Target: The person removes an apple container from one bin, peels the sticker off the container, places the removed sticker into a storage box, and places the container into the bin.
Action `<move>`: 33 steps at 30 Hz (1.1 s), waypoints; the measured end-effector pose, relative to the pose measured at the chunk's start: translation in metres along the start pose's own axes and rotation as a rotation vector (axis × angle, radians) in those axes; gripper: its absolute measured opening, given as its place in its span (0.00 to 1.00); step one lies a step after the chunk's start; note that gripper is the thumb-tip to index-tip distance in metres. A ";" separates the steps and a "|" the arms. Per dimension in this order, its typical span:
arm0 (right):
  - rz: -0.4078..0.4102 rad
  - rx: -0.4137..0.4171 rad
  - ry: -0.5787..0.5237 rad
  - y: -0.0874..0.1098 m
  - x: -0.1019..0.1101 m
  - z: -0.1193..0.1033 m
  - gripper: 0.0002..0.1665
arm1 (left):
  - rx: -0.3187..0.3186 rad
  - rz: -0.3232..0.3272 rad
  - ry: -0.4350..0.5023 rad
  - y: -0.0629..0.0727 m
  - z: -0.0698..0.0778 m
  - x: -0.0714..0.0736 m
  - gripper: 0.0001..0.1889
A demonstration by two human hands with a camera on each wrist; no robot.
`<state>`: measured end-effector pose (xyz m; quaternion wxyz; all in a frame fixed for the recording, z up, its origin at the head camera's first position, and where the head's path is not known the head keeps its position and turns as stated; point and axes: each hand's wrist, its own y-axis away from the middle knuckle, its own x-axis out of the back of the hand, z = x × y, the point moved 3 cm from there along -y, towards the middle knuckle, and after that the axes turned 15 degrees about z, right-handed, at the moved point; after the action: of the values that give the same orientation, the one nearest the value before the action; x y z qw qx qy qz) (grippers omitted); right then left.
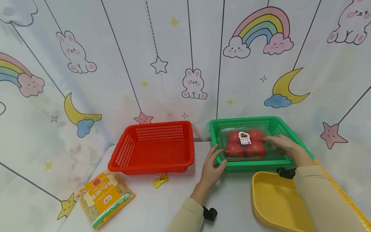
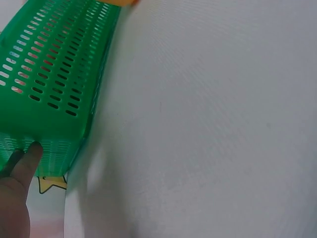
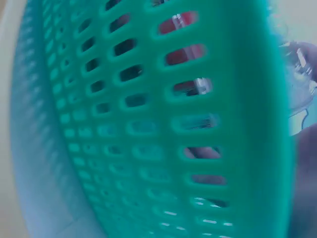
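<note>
Pack of red fruit [image 1: 245, 145], clear plastic with a white label, lies within the rim of the green basket [image 1: 255, 163] in the head view. Its left end is close to the basket's left wall; more room at its right end, by the right hand [image 1: 282, 144]. That hand comes over the right side, index finger stretched onto the pack; its thumb is hidden, so I can't tell if it grips. Left hand [image 1: 210, 169] is at the basket's front-left corner, fingers spread wide, near the pack's left edge, gripping nothing.

White table [image 1: 150, 206] shows as a gap between the green basket and the red basket [image 1: 153, 169]. Yellow tray [image 1: 278, 199] sits just in front of the green basket, a sleeve crossing it, so I read that side as tight. Small yellow packet [image 1: 160, 181] lies just in front of the red basket, orange bag [image 1: 105, 198] near its front-left corner.

Left wrist: I get the green basket's corner and a fingertip by its slotted side; bare tabletop fills the rest.

Right wrist: slotted green wall takes most of it, red through slots, clear plastic past the rim, skin blurred at right.
</note>
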<state>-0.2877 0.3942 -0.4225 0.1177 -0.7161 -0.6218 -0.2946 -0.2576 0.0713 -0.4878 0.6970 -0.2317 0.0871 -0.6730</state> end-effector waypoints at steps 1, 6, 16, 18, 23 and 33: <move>-0.001 -0.010 -0.050 -0.001 0.001 -0.001 0.45 | 0.000 0.000 0.006 0.000 0.000 0.000 0.24; -0.037 -0.044 -0.248 -0.004 0.001 0.001 0.47 | 0.012 -0.013 0.052 0.000 -0.002 -0.002 0.24; 0.031 -0.011 -0.368 -0.005 -0.001 0.004 0.28 | 0.005 -0.028 0.057 -0.001 -0.002 0.001 0.24; 0.039 0.001 -0.402 -0.004 -0.001 0.002 0.27 | -0.001 -0.033 0.049 -0.002 -0.001 0.002 0.24; 0.041 0.014 -0.535 0.001 0.003 -0.006 0.16 | -0.012 -0.045 0.023 -0.004 0.000 0.007 0.27; 0.083 0.026 -0.597 0.020 0.008 -0.025 0.23 | -0.034 -0.011 0.056 0.002 0.019 0.029 0.31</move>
<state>-0.2747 0.3832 -0.3936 -0.0490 -0.7942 -0.6029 -0.0579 -0.2448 0.0470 -0.4662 0.6866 -0.2249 0.1165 -0.6815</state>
